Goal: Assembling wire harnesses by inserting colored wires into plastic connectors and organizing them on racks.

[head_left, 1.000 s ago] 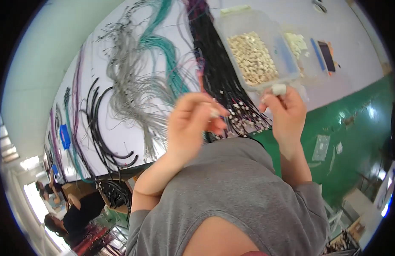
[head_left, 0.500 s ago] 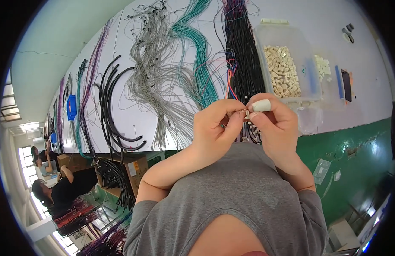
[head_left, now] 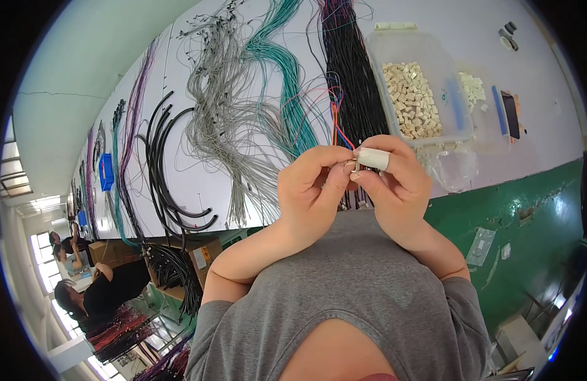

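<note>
My left hand [head_left: 314,190] and my right hand [head_left: 398,184] meet fingertip to fingertip at the table's near edge, both pinched closed. Between them is a small off-white connector [head_left: 354,167], mostly covered by the thumbs and fingers. Thin red, blue and orange wires [head_left: 336,120] run down to the pinch from a thick bundle of black cables [head_left: 350,70]. A white finger cover [head_left: 373,159] wraps one finger of my right hand. Which fingers grip wire and which grip connector is partly hidden.
A clear plastic bin [head_left: 455,124] of small cream connectors [head_left: 411,98] stands right of the cables, with more white pieces [head_left: 472,89] beside it. A phone-like dark device [head_left: 510,116] lies farther right. Teal wires [head_left: 293,95], grey wires [head_left: 211,101] and black tubes [head_left: 157,165] spread left. Co-workers [head_left: 93,292] are at far left.
Both hands have shifted slightly left in the picture, along with the table scene. My right finger with the cover now lies closer over the connector, which shows less.
</note>
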A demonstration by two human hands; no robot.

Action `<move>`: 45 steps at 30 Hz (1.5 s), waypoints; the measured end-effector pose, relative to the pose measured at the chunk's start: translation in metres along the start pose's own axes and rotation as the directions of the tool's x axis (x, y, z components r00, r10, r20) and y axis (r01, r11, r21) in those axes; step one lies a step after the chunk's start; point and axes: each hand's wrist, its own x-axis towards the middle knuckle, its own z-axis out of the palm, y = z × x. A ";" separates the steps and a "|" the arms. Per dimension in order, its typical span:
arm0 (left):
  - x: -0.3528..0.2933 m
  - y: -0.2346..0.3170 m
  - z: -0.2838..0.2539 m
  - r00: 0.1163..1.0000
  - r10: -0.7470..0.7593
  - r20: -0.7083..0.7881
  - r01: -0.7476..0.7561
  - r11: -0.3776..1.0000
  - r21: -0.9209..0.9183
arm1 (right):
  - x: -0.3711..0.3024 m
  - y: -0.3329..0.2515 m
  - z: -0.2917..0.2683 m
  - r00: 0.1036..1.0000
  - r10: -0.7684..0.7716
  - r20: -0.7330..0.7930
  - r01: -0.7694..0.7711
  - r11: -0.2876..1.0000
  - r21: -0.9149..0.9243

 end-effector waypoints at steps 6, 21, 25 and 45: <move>0.006 0.010 -0.003 0.972 -0.233 0.034 0.236 0.955 -0.180 | 0.011 -0.008 -0.005 0.964 -0.246 0.095 0.264 0.906 -0.332; 0.003 0.006 -0.015 0.982 -0.165 -0.093 0.104 0.878 -0.466 | 0.002 0.002 0.010 0.965 0.248 0.085 -0.244 0.968 -0.048; 0.001 0.013 -0.009 0.954 -0.269 -0.133 0.181 0.870 -0.459 | 0.005 0.001 0.008 0.901 0.427 0.076 -0.433 0.875 0.217; -0.011 0.001 -0.006 0.980 -0.177 -0.092 0.134 0.926 -0.352 | 0.017 -0.015 -0.009 0.972 -0.128 0.196 0.198 0.897 -0.395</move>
